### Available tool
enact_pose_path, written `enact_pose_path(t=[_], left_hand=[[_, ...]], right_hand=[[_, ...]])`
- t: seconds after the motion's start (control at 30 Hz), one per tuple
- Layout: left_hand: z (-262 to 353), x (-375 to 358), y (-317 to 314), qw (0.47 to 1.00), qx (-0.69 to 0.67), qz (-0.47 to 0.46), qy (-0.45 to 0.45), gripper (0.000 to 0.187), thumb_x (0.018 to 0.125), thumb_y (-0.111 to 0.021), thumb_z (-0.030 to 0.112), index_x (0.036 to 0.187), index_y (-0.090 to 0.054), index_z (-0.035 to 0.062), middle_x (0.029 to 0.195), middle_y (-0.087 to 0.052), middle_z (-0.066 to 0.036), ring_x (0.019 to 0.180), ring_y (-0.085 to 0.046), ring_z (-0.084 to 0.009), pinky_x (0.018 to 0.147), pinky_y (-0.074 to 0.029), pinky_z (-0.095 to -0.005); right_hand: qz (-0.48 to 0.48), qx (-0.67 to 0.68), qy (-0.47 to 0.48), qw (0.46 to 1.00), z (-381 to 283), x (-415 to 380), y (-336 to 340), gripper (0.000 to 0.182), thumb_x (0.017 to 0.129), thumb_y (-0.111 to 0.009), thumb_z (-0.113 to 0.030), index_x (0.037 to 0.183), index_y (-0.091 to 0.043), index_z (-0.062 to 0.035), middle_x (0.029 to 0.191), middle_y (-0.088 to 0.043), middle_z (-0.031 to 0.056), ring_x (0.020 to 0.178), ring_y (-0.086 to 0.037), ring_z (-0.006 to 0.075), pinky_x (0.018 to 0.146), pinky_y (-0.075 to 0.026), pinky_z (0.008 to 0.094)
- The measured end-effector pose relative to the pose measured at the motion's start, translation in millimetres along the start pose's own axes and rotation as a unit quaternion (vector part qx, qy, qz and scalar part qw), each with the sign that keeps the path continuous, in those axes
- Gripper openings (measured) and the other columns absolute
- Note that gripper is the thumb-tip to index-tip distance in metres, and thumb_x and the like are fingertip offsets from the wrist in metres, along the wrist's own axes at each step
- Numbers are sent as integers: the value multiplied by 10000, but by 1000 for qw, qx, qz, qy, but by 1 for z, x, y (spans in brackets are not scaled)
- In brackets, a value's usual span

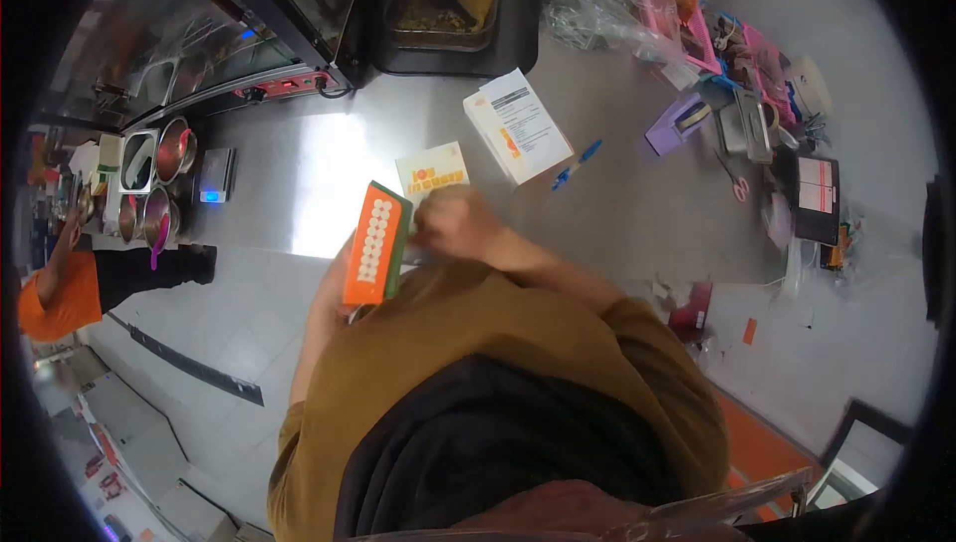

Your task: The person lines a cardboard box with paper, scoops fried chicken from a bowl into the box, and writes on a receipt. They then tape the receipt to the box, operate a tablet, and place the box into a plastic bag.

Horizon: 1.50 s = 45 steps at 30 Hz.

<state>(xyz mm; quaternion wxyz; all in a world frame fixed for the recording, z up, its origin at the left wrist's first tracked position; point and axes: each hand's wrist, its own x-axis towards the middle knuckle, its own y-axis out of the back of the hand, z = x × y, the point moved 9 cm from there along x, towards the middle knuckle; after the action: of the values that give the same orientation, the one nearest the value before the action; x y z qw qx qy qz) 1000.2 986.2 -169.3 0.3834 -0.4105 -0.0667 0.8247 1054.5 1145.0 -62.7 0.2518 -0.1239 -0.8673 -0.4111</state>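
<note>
My left hand (pixel 339 268) is mostly hidden behind an orange and green carton (pixel 373 248), which it holds tilted close to my body. A row of pale round shapes runs down the carton's orange face. Beside its green edge, my right hand (pixel 456 223) is closed with the fingers curled inward; what they grip is hidden. Just beyond that hand, a white card or box with yellow lettering (pixel 430 165) lies on the steel counter. Further off sits a white box (pixel 488 138) with a printed slip (pixel 523 124) on top, and a blue pen (pixel 578 164) lies to its right.
At the back, a glass dish (pixel 445 29) with a black spoon stands on a dark tray (pixel 518 44). On the right are a purple tape dispenser (pixel 677 127), scissors (pixel 735 180) and pink baskets (pixel 677 19). A scale (pixel 216 173) and metal bowls (pixel 176 148) stand left, near another person (pixel 70 293).
</note>
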Motion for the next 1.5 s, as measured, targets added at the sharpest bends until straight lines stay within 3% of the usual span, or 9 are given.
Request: enact_pose_path(t=[0.13, 0.3, 0.47, 0.77, 0.97, 1.07, 1.1, 1.33, 1.5], left_hand=[[39, 6, 54, 954, 144, 182, -193, 742, 751, -733, 319, 1260, -328, -37, 1143, -534, -182, 998, -571, -221, 815, -499, -317], [43, 31, 91, 851, 361, 323, -202, 778, 709, -766, 372, 1164, -357, -108, 1021, -590, -242, 901, -621, -268, 756, -516, -349], [27, 72, 83, 854, 380, 290, -205, 793, 707, -746, 432, 1171, -385, -101, 1024, -584, -260, 947, -597, -321, 799, -496, -373], [60, 44, 39, 621, 559, 388, -389, 716, 774, -673, 386, 1249, -378, -62, 1212, -397, -231, 1069, -422, -360, 870, -388, -476], [58, 35, -66, 930, 224, -113, -268, 954, 722, -754, 192, 1421, -120, 54, 1393, -268, -181, 1262, -358, -297, 1007, -343, -403], [91, 14, -68, 827, 336, 13, -452, 915, 734, -710, 108, 1432, -119, 82, 1393, -274, -152, 1247, -380, -260, 1006, -343, -377], [85, 24, -54, 934, 150, -71, -318, 884, 729, -658, 35, 1436, -131, 86, 1413, -255, -131, 1241, -378, -223, 1023, -314, -364], [87, 66, 0, 956, 147, -233, -103, 847, 555, -587, 244, 1356, -395, 48, 1317, -463, -141, 1200, -450, -271, 1037, -304, -334], [119, 99, 32, 923, 304, -13, -237, 553, 769, -603, 299, 1222, -512, -4, 1196, -545, -174, 1140, -483, -268, 967, -360, -331]], right_hand=[[-11, 13, -247, 969, 87, -23, 2, 174, 766, -643, -234, 784, -594, -68, 841, -591, 108, 832, -563, 301, 712, -446, 415], [-23, -284, -363, 887, 138, -55, 45, 705, 636, -754, -327, 1261, -467, -178, 1359, -323, 230, 1268, -271, 410, 976, -247, 571], [-94, -291, -464, 832, 176, -78, 45, 967, 562, -779, -434, 1383, -300, -261, 1425, -195, 235, 1310, -212, 405, 960, -242, 618], [36, -128, -520, 844, 183, -83, 67, 1017, 542, -793, -469, 1377, -298, -167, 1262, -420, 227, 1167, -401, 403, 938, -333, 534], [119, -37, -416, 901, 79, -33, 48, 1017, 607, -803, -412, 1376, -239, -58, 1215, -430, 218, 1132, -418, 351, 960, -354, 451], [97, 68, -353, 928, 52, -27, 8, 969, 686, -775, -346, 1394, -183, -50, 1253, -370, 229, 1110, -433, 322, 940, -382, 414], [102, 139, -334, 927, 62, -35, -9, 951, 712, -760, -320, 1402, -162, -53, 1272, -343, 231, 1080, -456, 319, 917, -405, 405], [122, 286, -439, 843, 87, -30, -3, 761, 796, -691, -229, 1371, -234, -27, 1209, -474, 166, 978, -573, 242, 637, -538, 317], [68, 205, -445, 869, 122, -67, -35, 591, 798, -679, -265, 1261, -428, 4, 1162, -526, 153, 1023, -555, 261, 821, -492, 365]])
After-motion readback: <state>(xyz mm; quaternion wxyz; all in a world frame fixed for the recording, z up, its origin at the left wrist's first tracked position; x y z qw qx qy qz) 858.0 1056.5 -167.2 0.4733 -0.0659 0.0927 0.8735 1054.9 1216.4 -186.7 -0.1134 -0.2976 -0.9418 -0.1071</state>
